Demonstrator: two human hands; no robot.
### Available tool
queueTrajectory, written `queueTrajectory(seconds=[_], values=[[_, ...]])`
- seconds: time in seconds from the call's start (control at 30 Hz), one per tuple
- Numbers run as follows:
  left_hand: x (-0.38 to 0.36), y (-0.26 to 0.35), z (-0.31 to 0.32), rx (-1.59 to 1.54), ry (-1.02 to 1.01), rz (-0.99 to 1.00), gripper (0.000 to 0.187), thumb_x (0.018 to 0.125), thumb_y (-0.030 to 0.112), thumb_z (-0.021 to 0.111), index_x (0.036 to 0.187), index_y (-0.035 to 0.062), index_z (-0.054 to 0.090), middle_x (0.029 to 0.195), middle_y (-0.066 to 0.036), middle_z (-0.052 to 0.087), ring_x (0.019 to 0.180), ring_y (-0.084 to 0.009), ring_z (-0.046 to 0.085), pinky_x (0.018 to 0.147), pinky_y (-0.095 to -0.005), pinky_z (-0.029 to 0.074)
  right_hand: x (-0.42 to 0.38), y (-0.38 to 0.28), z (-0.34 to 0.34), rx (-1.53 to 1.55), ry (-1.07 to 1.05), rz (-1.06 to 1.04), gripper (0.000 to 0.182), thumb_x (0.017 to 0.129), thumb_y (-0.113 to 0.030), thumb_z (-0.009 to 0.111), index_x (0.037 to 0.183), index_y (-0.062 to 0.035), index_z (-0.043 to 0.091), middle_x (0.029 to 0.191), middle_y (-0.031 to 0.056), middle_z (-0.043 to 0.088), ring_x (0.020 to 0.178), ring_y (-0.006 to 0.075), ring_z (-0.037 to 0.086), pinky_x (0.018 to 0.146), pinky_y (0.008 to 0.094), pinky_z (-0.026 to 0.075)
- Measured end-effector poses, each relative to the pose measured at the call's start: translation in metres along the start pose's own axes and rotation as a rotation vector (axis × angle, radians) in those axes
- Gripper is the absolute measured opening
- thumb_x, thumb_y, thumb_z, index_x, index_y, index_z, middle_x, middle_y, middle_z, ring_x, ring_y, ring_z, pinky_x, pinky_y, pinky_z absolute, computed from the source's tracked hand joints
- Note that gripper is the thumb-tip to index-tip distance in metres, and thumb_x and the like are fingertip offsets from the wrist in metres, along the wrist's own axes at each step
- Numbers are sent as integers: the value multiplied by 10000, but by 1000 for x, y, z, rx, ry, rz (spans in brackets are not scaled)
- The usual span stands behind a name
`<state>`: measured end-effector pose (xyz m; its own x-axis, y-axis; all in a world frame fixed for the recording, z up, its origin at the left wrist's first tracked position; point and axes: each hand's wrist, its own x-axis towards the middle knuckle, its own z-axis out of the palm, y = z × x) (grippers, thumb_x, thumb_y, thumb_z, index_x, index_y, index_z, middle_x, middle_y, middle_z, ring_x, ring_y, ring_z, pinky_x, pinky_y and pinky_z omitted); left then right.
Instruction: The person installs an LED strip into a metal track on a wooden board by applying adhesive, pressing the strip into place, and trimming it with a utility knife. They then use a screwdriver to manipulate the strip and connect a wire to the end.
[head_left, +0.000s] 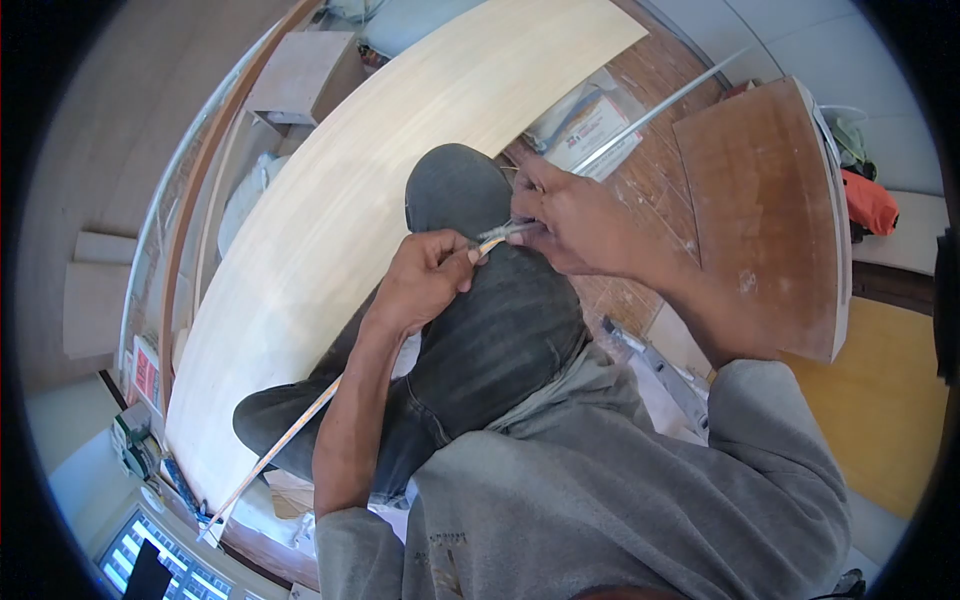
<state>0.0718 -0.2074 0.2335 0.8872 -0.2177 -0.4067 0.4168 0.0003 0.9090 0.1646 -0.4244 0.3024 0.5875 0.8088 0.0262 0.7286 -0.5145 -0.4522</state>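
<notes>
Over the dark trousers my two hands are close together at the middle of the view. My left hand [415, 280] is closed, thumb and fingers pinching a thin pale strip [290, 433] with an orange line. From there the strip runs down to the lower left, past my forearm. Just to the right, my right hand [575, 215] is closed round something thin and greyish near the strip's upper end; its exact shape is too small to tell. A long whitish rod [665, 103] extends from behind my right hand to the upper right.
A large pale wooden panel [330, 190] lies beneath and beyond my legs. A brown board [765, 210] stands at the right, with an orange-red bag [869, 203] behind it. Printed plastic packaging [600, 125] lies on the floor. A metal tool [665, 378] is beside my hip.
</notes>
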Motion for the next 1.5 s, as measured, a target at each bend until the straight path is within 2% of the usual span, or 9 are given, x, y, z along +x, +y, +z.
queueTrajectory(seconds=[0.07,0.13,0.53,0.73,0.9,1.13,1.3,1.4,1.5], values=[[1,-2,1,-4,-2,8,211,1032,193,615,961,17,705,680,14,572,545,-48,456,479,-227,330,7,5,-2,18,-41,41,151,812,-139,764,857,-19,683,1016,160,615,911,364,652,733,466,535],[1,-1,2,-5,-2,18,224,1037,208,614,977,15,711,682,12,571,541,-49,451,478,-228,327,13,9,-4,-1,-164,46,221,830,-130,768,821,23,609,1163,216,567,1000,409,644,850,494,524],[8,-12,6,139,94,19,269,1009,234,659,874,8,718,630,7,562,565,-72,468,519,-275,352,22,0,-1,-68,-271,133,211,854,-136,749,829,43,639,1103,270,565,985,427,655,847,506,531],[7,-8,5,266,129,64,280,1008,232,652,860,4,722,616,12,553,554,-74,465,511,-275,351,21,8,0,-73,-264,39,214,869,-142,743,840,41,636,1047,262,574,981,434,655,851,511,531],[-2,5,-10,-162,-91,-119,315,1054,273,580,974,-1,714,643,9,564,531,-62,469,480,-235,358,27,4,-8,-28,-254,48,220,873,-150,746,858,37,632,1026,244,584,957,431,651,831,515,517],[-9,22,-12,19,-59,-111,279,1061,241,565,1020,4,705,687,-8,596,539,-69,497,496,-230,395,30,2,-19,48,-217,-37,222,853,-130,761,862,21,599,991,193,590,918,418,639,803,490,509],[-14,26,6,363,185,136,190,1016,128,607,1089,-25,692,757,-42,666,618,-118,592,573,-289,476,16,-2,-27,-10,-107,-124,212,850,-131,760,891,-2,597,957,166,595,892,397,640,759,473,523],[-11,25,13,229,208,223,173,957,76,635,1075,-31,703,748,-164,710,696,-219,715,692,-362,556,10,-15,-35,-195,-63,-154,202,862,-173,742,899,-22,612,931,137,608,880,352,653,738,449,551],[-8,24,17,338,244,214,211,941,61,650,1131,-8,709,765,-181,720,716,-264,732,703,-375,554,4,-31,-46,-406,-73,-238,186,865,-202,711,894,-40,625,884,114,629,894,306,669,715,432,577]])
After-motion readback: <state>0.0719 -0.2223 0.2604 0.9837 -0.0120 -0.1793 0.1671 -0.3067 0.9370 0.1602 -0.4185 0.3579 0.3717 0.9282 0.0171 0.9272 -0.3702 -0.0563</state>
